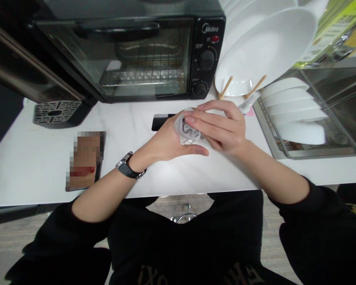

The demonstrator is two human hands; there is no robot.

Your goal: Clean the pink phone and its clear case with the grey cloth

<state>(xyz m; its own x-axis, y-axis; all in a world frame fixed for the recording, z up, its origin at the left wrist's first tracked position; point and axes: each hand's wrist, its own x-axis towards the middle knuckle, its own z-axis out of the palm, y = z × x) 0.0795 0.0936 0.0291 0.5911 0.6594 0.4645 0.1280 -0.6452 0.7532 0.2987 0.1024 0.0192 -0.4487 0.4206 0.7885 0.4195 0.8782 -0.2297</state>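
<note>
A small grey cloth (186,130) with a zigzag edge is bunched up between my two hands above the counter. My left hand (169,140), with a black-strapped watch (129,166) on the wrist, supports the cloth from the left. Its thumb stretches out to the right below the cloth, and its other fingers are mostly hidden. From the right, my right hand (224,126) presses curved fingertips onto the cloth. A thin shiny edge shows under the cloth, too small to name. Just behind my left hand lies a flat black object (159,122), partly covered.
A black toaster oven (206,79) stands at the back. White plates (267,51) lean on a wooden-pegged rack, and white bowls (296,107) sit in a wire basket at right. A phone (86,160) lies left, near a black drip tray (57,113). The white counter (195,178) ends before me.
</note>
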